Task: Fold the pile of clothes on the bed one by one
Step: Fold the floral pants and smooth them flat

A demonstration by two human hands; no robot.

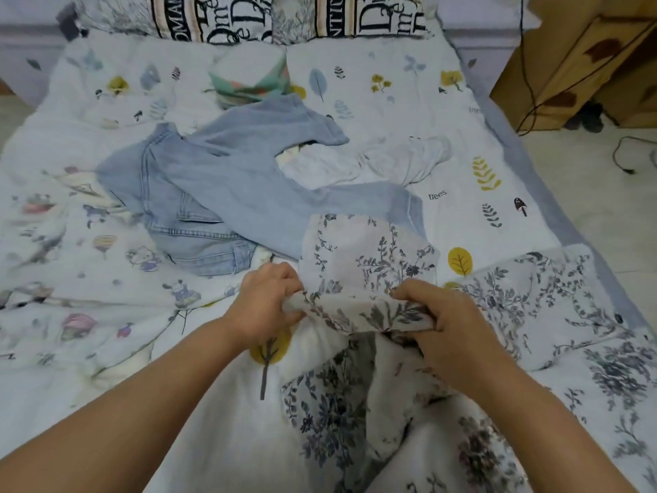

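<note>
Floral garment (373, 265): white cloth with grey-blue flower sprigs, lying at the near side of the bed (497, 137), right of centre. One edge is gathered into a bunched roll and raised off the bedding; the rest trails down toward the person and spreads to the right.

Left hand (270, 300): fingers curled round the left end of the bunched roll, gripping it.

Right hand (451, 314): fingers curled over the right end of the same roll, gripping it. The two hands sit near each other, with the roll stretched between them.

Jeans (199, 193): light blue denim, unfolded, sprawled across the middle of the bed just beyond the hands. One leg runs toward the head of the bed, the other reaches right, its end partly under the floral garment.

White garment (401, 158): crumpled, right of the jeans, partly under the denim leg.

Folded cloth (249, 83): green with pink and white stripes, a small neat stack beyond the jeans, near the pillows.

Bedding: white quilt printed with leaves, flowers, mushrooms and cartoon figures.

Pillows (220, 16): two at the head of the bed, with large black lettering.

Cabinet (576, 58): wooden, right of the bed, with a black cable (526, 83) hanging before it down to the floor.
</note>
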